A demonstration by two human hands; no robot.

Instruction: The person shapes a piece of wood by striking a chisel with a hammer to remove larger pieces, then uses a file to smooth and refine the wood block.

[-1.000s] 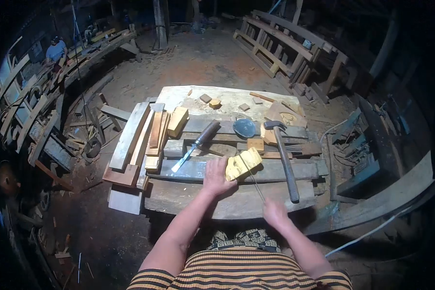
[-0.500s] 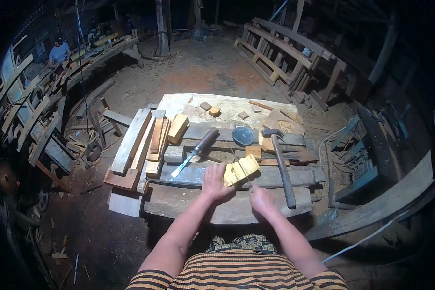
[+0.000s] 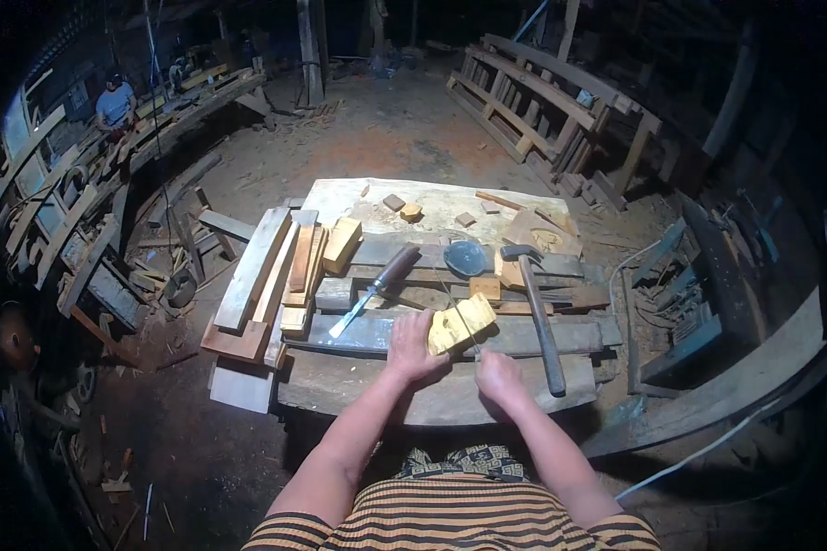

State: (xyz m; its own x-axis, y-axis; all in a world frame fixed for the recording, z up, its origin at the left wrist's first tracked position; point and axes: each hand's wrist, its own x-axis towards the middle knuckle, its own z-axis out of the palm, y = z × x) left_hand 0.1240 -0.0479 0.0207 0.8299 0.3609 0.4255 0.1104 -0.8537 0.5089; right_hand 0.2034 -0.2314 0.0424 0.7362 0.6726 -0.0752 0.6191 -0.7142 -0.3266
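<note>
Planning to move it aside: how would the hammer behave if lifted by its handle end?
The hammer is probably stiff and head-heavy: its dark metal head sits at the far end of a long handle. It lies flat on planks, so rolling seems unlikely.
</note>
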